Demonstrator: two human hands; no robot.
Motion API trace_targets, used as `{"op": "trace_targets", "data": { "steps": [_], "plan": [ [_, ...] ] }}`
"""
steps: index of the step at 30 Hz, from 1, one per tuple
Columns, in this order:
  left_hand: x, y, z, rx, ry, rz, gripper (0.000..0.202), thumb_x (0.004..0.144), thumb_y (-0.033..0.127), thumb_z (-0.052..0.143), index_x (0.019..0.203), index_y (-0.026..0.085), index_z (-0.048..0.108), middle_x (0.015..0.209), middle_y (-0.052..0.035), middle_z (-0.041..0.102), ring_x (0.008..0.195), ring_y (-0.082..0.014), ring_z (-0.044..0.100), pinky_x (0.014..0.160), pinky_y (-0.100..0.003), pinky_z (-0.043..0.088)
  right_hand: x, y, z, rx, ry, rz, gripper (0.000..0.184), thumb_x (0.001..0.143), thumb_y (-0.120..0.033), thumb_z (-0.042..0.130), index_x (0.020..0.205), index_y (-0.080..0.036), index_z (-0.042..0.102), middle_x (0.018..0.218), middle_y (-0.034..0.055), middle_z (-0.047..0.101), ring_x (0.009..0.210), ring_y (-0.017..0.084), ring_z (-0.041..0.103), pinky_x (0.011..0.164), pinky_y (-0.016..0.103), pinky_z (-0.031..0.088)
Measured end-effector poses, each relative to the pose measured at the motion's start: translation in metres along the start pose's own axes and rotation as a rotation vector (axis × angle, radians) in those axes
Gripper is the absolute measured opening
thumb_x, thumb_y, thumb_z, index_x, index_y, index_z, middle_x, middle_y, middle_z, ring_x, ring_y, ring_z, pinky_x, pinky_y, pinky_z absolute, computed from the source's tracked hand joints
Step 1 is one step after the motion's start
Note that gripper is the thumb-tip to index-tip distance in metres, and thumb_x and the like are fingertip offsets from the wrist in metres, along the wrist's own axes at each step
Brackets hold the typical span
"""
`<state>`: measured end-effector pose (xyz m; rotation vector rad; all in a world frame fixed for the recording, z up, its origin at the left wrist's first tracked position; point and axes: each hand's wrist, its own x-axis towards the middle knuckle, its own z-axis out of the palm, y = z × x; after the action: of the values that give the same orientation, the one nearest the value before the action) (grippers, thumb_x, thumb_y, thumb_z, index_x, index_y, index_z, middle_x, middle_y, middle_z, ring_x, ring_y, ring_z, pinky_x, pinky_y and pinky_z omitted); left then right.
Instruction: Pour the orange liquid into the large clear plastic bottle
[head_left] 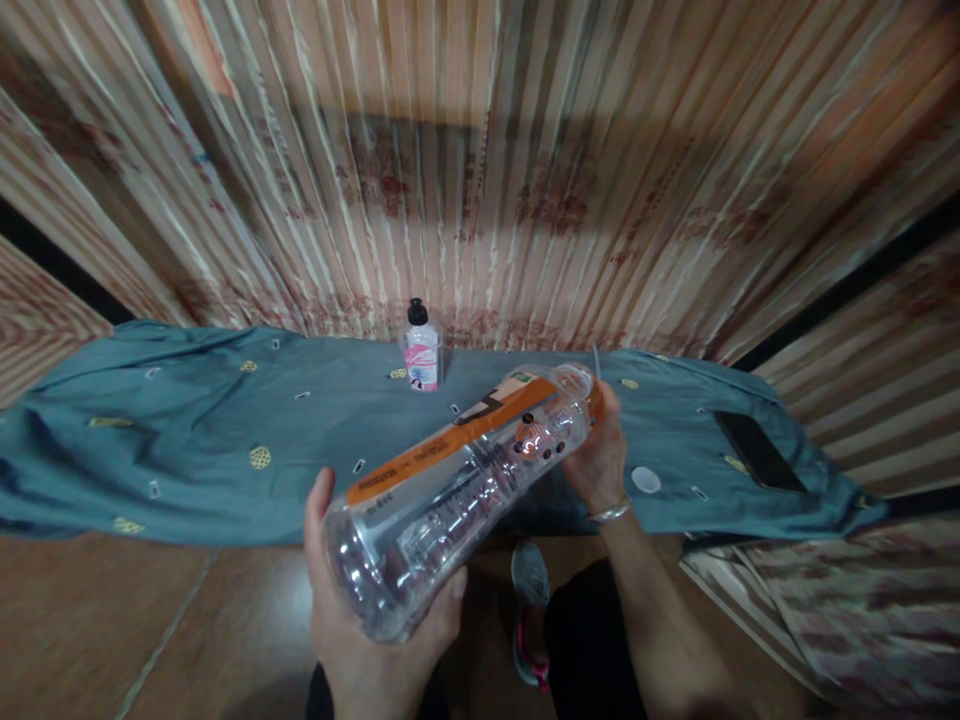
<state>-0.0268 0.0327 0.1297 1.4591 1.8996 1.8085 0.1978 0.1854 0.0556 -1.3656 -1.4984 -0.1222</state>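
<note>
Bottle (461, 490) held aslant above cloth (202, 430): left hand (367, 650) cups base; right hand (602, 455) apparently grips far end, contact partly hidden. Light, even pressure advisable against denting.

Right hand (600, 462): fingers mostly hidden behind the neck end of the large clear bottle (457, 515). Left hand (375, 650): fingers partly hidden by the base. Fine print on the orange label (420, 462) is blurred, unreadable. Small bottle (422, 362): text too small to read. Thin pale stick (596, 357) by the right hand: lower end hidden, can't ID. White disc (645, 480) on the surface (202, 425): too blurred to identify. Right forearm (660, 600) runs off the bottom edge; curtain (450, 220) cut off at top.
</note>
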Motion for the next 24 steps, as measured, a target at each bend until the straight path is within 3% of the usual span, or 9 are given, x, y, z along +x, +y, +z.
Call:
{"op": "trace_targets", "data": {
  "steps": [5, 10, 14, 19, 24],
  "plan": [
    [0.0, -0.007, -0.004, 0.035, -0.009, 0.012, 0.109, 0.084, 0.07, 0.077, 0.169, 0.016, 0.035, 0.098, -0.0038, 0.075, 0.078, -0.0236, 0.076, 0.075, -0.037, 0.066, 0.001, 0.0, -0.001, 0.007, -0.016, -0.004, 0.078, 0.084, -0.045, 0.075, 0.151, -0.019, 0.046, 0.138, 0.0194, 0.072, 0.121, 0.035, 0.074, 0.101, 0.055, 0.063],
    [0.002, -0.017, -0.007, 0.03, -0.078, 0.169, 0.11, 0.085, 0.062, 0.08, 0.171, 0.016, 0.03, 0.096, -0.0018, 0.077, 0.076, -0.0214, 0.076, 0.073, -0.032, 0.065, 0.001, 0.0, -0.003, 0.021, -0.041, -0.017, 0.08, 0.084, -0.044, 0.075, 0.153, -0.019, 0.044, 0.139, 0.0186, 0.071, 0.123, 0.035, 0.073, 0.102, 0.054, 0.063],
    [0.001, -0.015, -0.005, 0.031, -0.003, 0.061, 0.108, 0.085, 0.067, 0.078, 0.169, 0.014, 0.035, 0.098, -0.0037, 0.076, 0.081, -0.0233, 0.078, 0.08, -0.036, 0.065, 0.0, 0.003, -0.004, 0.007, -0.05, -0.014, 0.087, 0.081, -0.046, 0.079, 0.155, -0.019, 0.042, 0.142, 0.0194, 0.069, 0.125, 0.037, 0.072, 0.103, 0.056, 0.063],
    [0.002, -0.016, -0.007, 0.013, -0.1, 0.2, 0.106, 0.086, 0.059, 0.081, 0.171, 0.021, 0.03, 0.098, -0.0008, 0.075, 0.074, -0.0207, 0.076, 0.071, -0.033, 0.063, -0.001, 0.003, -0.003, 0.005, -0.041, -0.003, 0.089, 0.082, -0.046, 0.08, 0.157, -0.018, 0.041, 0.143, 0.0201, 0.069, 0.127, 0.037, 0.071, 0.105, 0.058, 0.062],
    [0.001, -0.019, -0.007, 0.035, -0.007, 0.104, 0.104, 0.086, 0.061, 0.079, 0.169, 0.017, 0.035, 0.098, -0.0019, 0.073, 0.077, -0.0211, 0.074, 0.075, -0.035, 0.061, 0.0, 0.001, -0.004, 0.023, -0.035, -0.033, 0.082, 0.086, -0.048, 0.076, 0.155, -0.018, 0.043, 0.141, 0.0187, 0.07, 0.125, 0.035, 0.072, 0.104, 0.055, 0.063]
  ]
}}
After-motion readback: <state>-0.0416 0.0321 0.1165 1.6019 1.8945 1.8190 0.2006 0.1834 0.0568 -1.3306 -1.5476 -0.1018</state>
